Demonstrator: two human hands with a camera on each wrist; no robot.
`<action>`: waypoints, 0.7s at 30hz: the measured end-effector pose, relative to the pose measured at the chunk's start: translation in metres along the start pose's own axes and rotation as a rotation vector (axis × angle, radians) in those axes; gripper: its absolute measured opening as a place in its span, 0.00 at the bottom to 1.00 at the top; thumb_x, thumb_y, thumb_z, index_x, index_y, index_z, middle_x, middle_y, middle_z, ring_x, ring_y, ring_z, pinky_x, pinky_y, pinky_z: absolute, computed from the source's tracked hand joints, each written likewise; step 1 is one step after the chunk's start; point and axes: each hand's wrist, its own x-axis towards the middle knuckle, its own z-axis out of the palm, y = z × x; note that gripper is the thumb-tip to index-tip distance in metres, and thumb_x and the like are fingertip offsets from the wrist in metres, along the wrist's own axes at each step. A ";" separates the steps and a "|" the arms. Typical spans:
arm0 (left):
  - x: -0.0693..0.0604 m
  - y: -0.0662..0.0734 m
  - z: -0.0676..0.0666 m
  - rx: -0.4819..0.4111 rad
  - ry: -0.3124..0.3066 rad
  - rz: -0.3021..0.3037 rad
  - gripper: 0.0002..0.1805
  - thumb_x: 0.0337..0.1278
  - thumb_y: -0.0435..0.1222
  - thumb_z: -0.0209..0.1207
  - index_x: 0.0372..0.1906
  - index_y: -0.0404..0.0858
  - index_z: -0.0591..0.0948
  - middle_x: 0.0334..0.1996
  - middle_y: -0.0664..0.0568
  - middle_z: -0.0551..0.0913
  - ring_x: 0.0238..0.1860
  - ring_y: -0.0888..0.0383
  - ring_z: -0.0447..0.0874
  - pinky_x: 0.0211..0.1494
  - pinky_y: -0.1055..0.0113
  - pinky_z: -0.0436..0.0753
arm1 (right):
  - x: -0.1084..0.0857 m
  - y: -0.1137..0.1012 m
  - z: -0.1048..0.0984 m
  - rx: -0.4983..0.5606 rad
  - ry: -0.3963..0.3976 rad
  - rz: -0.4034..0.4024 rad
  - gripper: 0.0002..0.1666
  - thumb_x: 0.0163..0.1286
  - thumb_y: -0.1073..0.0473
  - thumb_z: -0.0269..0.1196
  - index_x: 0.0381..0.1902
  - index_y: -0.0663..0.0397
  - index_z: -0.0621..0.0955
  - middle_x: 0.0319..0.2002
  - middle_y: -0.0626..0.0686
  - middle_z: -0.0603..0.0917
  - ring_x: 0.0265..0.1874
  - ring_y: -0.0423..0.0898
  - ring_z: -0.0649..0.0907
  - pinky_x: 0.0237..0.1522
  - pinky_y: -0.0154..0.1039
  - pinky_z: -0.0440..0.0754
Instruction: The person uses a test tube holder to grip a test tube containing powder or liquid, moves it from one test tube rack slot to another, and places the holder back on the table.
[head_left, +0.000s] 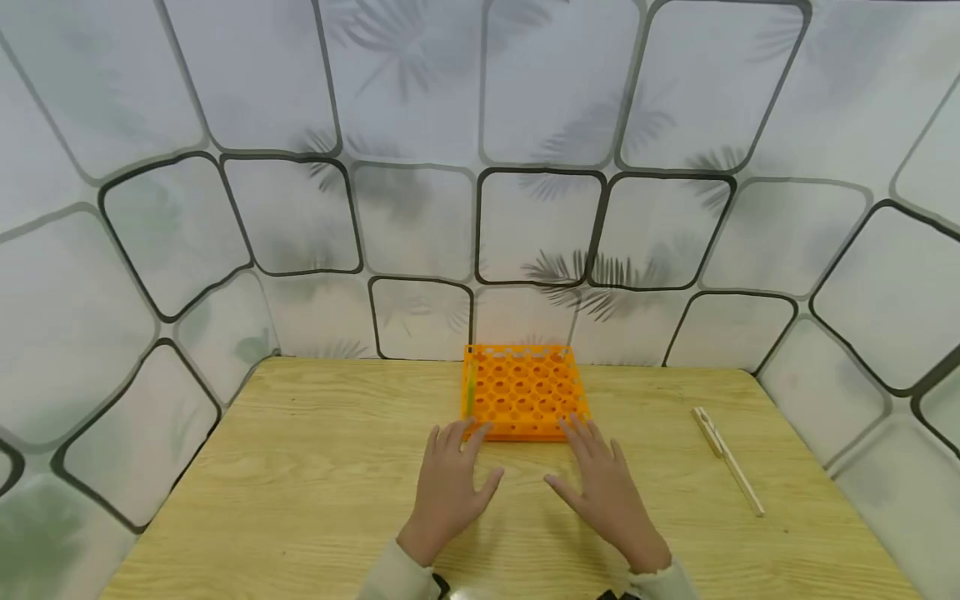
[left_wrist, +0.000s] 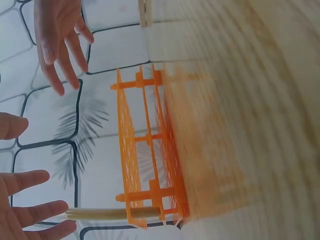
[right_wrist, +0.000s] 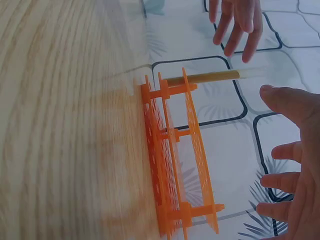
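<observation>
An orange tiered test tube rack stands at the back middle of the table. One test tube with yellowish contents stands in its left side, its clear upper part rising above the rack. My left hand hovers at the rack's front left, fingers spread and holding nothing. On the front right, my right hand mirrors it, thumb pointing inward, also holding nothing. Both wrist views show the fingers apart from the rack. A wooden test tube clamp lies on the table to the right of my right hand.
The light wooden table runs back to a pale curtain-like wall with dark outlined shapes and leaf prints. That wall also borders the left and right sides of the table.
</observation>
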 end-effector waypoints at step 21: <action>0.002 -0.031 -0.004 -0.124 0.118 -0.119 0.31 0.40 0.38 0.71 0.54 0.37 0.76 0.46 0.44 0.80 0.46 0.47 0.79 0.50 0.54 0.79 | -0.003 0.045 -0.031 -0.057 0.198 -0.077 0.43 0.51 0.56 0.72 0.64 0.60 0.68 0.58 0.62 0.75 0.54 0.61 0.76 0.54 0.63 0.70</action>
